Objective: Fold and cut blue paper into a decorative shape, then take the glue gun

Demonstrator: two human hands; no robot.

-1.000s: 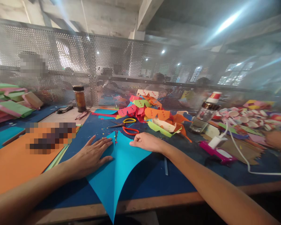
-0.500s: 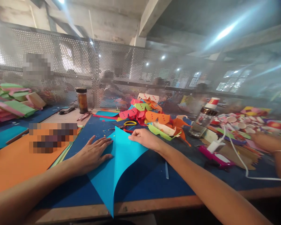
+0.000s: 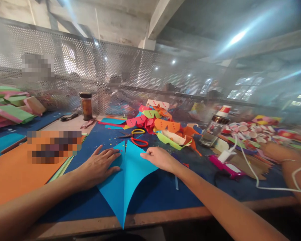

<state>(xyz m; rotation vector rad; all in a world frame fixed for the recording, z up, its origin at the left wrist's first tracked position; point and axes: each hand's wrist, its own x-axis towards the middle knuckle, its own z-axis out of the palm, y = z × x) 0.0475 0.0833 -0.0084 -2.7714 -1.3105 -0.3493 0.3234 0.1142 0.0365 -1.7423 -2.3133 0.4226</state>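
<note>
A bright blue sheet of paper [image 3: 135, 164], creased down its middle, lies partly raised on the blue table mat. My left hand [image 3: 100, 165] rests flat on the paper's left half, fingers stretched and spread. Between thumb and bent fingers, my right hand [image 3: 157, 157] pinches the right half, which curves up off the mat. A narrow gap shows at the top end of the crease. Just beyond the paper lie scissors [image 3: 139, 143] with one red and one yellow handle loop, their blades pointing left.
Cut paper masks [image 3: 167, 125] in several colours are heaped behind the scissors. Orange sheets [image 3: 20, 174] lie at left, near a dark-lidded jar [image 3: 86, 106]. To the right stand a glass bottle [image 3: 212, 130] and a magenta power strip [image 3: 227, 167] with a white cable. Another person's arm [image 3: 273, 152] reaches in there.
The blue paper's right half has swung further right with my right hand, and a gap now shows at the crease's top. More of the scissors is visible. My left hand stays flat.
</note>
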